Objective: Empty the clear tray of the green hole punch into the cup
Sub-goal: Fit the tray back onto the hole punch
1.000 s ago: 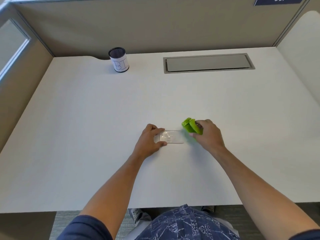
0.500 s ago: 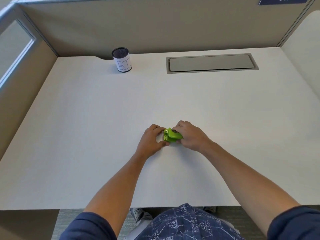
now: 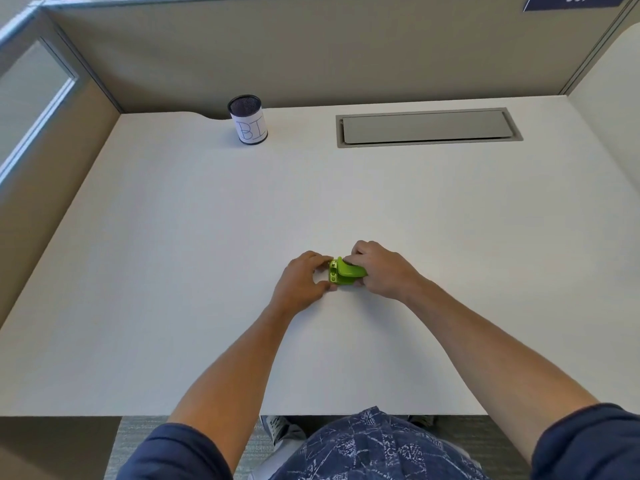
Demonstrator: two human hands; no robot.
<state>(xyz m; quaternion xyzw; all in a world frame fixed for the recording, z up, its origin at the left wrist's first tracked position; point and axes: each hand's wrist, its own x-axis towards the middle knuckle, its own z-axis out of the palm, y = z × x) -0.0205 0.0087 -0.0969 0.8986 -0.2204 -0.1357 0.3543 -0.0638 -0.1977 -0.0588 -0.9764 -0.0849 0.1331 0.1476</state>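
The small bright green plastic hole punch (image 3: 343, 273) sits on the white desk (image 3: 173, 271), far in front of the black mesh cup with a white paper label (image 3: 248, 120). The right hand (image 3: 382, 270) is wrapped around the punch. The left hand (image 3: 300, 280) pinches its end. The clear tray is hidden.

One green hole punch (image 3: 343, 271), one cup (image 3: 248, 120), two hands (image 3: 301, 277).

A single head-worn wide-angle camera looks forward and steeply down over the white desk (image 3: 173, 271), close above the forearms.
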